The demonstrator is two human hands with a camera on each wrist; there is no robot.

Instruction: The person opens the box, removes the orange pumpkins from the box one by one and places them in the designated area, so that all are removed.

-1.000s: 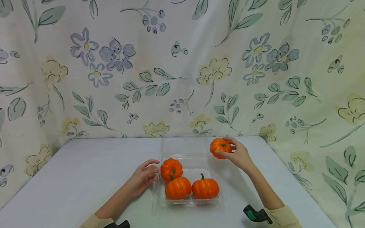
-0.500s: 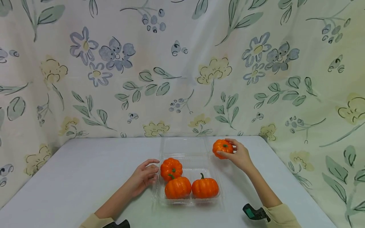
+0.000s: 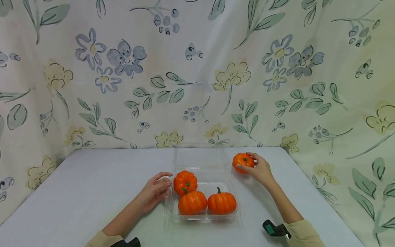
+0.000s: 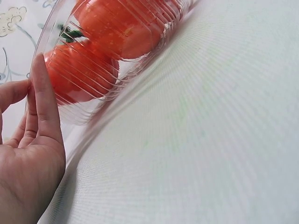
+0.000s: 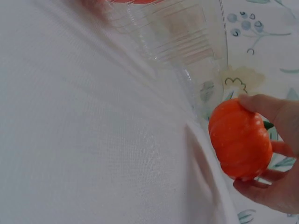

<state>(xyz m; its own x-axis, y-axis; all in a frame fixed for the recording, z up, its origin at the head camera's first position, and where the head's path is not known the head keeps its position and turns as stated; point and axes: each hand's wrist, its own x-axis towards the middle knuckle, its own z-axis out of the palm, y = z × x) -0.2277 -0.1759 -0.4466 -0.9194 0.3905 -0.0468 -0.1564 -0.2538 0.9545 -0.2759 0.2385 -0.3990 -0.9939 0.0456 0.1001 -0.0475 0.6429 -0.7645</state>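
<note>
My right hand [image 3: 261, 171] grips a small orange toy pumpkin [image 3: 241, 161] with a green stem, thumb on one side and fingers on the other. In the right wrist view, this pumpkin [image 5: 239, 139] is beside the clear plastic container [image 5: 184, 35]. Left of the open container [image 3: 213, 187], my left hand [image 3: 155, 192] rests with loosely extended fingers at its side wall. The left wrist view has those fingers [image 4: 45, 102] lying along the clear rim. Inside the container sit three more pumpkins: one at back left [image 3: 185, 183], one at front left [image 3: 192, 203], one at front right [image 3: 222, 203].
The container's clear lid [image 3: 200, 159] lies folded back behind it. All stands on a white-covered table [image 3: 102, 185]. A floral curtain [image 3: 197, 103] hangs behind the far table edge. Dark wrist devices are by both sleeves, the right one [image 3: 276, 229] with a green face.
My right hand has shifted slightly right and nearer to me, carrying its pumpkin a little lower in the head view. The left hand and the pumpkins in the container stay where they were.
</note>
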